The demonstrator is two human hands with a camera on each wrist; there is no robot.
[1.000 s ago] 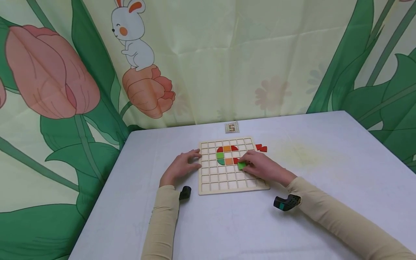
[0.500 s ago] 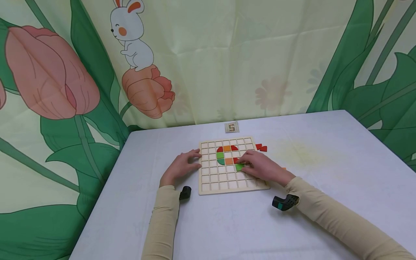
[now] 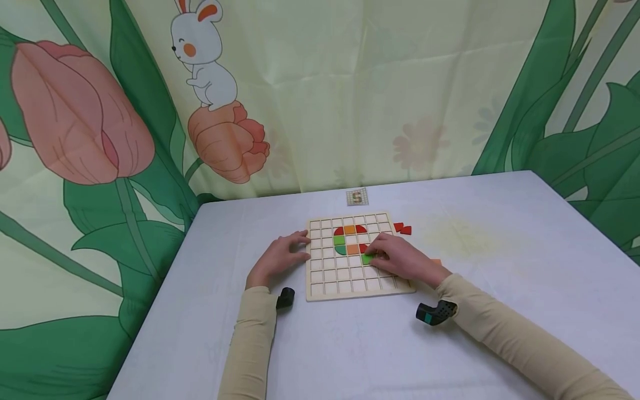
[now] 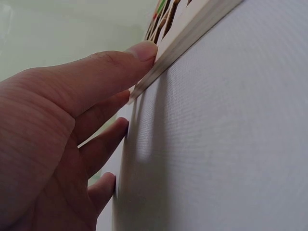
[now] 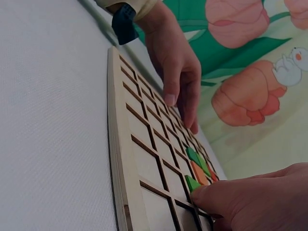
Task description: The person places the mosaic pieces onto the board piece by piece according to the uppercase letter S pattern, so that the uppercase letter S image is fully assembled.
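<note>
Green tile (image 3: 366, 260): bright lime, at a cell of the board directly below a red tile (image 3: 362, 248). It's half covered by fingers, so I can't make out its full shape or whether it's lying flush.
Board (image 3: 330, 289): pale wood, square grid with raised dividers. A bent run of colour on it: two rounded red corners (image 3: 360, 228) with an orange tile (image 3: 349, 229) between, a lime square (image 3: 339, 240), a dark green corner (image 3: 341, 250), a paler orange tile (image 3: 353, 249), then that red one.
Right hand (image 3: 400, 256): thumb and forefinger curled, pinching the green tile; the forefinger's tip is mostly hidden in the right wrist view.
Left hand (image 3: 281, 253): fingers loose, thumb tip resting against the board's left rim.
Loose bits: red pieces (image 3: 405, 230) just right of the board, plus an orange piece (image 3: 436, 261) mostly behind the right wrist.
Card (image 3: 357, 196): beyond the board, too small to read properly.
</note>
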